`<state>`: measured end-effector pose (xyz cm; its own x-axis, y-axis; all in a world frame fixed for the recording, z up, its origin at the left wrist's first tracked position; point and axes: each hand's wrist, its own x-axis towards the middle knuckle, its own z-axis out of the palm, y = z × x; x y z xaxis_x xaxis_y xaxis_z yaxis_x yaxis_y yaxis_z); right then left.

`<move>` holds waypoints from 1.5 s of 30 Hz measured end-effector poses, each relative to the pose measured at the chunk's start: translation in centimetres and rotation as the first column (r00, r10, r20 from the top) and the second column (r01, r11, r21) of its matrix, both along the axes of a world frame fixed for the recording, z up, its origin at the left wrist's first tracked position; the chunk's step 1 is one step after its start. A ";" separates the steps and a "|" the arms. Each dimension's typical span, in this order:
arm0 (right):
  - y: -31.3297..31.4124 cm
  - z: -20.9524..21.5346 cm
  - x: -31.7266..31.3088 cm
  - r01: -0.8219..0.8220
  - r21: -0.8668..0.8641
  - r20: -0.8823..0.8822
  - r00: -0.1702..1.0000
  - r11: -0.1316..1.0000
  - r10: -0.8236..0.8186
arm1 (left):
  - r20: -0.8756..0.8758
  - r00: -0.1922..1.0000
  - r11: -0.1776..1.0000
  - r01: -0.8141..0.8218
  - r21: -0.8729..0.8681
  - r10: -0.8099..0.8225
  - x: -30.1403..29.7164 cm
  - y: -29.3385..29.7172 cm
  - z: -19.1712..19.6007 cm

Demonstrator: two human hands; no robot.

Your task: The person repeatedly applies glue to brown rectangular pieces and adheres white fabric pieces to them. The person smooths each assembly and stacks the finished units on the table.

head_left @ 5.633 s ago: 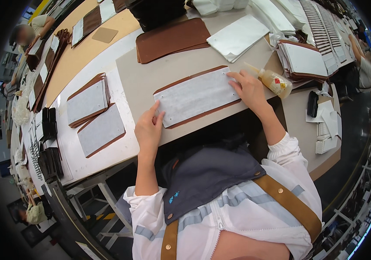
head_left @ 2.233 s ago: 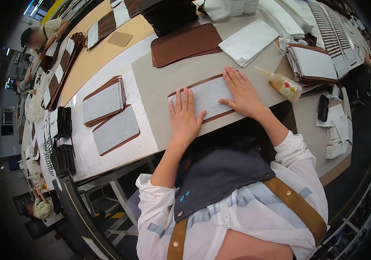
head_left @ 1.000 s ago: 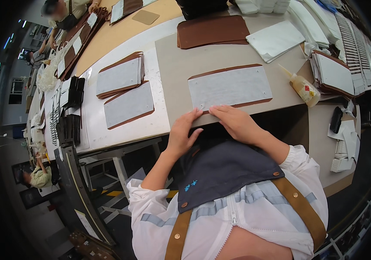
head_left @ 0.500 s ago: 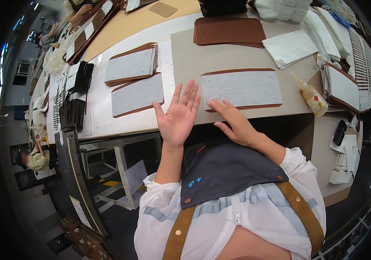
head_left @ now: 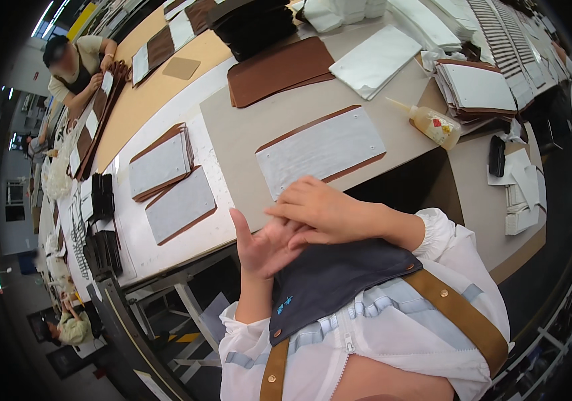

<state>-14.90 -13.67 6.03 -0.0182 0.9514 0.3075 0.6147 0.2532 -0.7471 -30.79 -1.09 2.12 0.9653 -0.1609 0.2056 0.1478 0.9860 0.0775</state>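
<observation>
My left hand (head_left: 259, 246) is raised palm up in front of my chest, fingers apart, holding nothing. My right hand (head_left: 316, 212) lies across its fingers, touching the left palm, also holding nothing. Both hover just off the table's near edge. Beyond them on the grey mat (head_left: 246, 137) lies a brown leather panel with a pale grey lining sheet (head_left: 320, 148) on top, apart from both hands.
A glue bottle (head_left: 433, 124) lies right of the panel. Two more lined panels (head_left: 165, 180) sit to the left, brown leather pieces (head_left: 276, 69) and a white sheet (head_left: 374, 59) farther back. Black pieces (head_left: 102, 220) stand at the left edge. Another person (head_left: 75, 63) works at the far left.
My hands left the lined panel, drew back to the table's near edge, and now the right hand rubs across the open left palm. My view swung left along the table.
</observation>
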 end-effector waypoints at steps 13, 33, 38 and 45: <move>-0.1 -0.5 -2.2 0.387 0.040 -0.128 0.916 0.921 -0.380 | -0.213 0.977 0.994 0.010 0.107 0.013 0.3 -0.6 1.9; 0.8 -0.1 -0.5 0.403 -0.191 -0.171 0.884 0.895 -0.435 | -0.170 0.984 0.977 -0.088 -0.193 0.054 3.5 -1.2 0.9; 1.6 -1.9 0.6 0.371 -0.033 -0.238 0.899 0.928 -0.368 | -0.249 0.967 0.977 -0.099 -0.187 0.051 3.9 -0.7 1.8; 0.8 -0.2 1.8 0.240 -0.050 -0.258 0.935 0.969 -0.245 | -0.171 0.985 0.990 -0.045 -0.132 0.022 4.6 0.4 1.8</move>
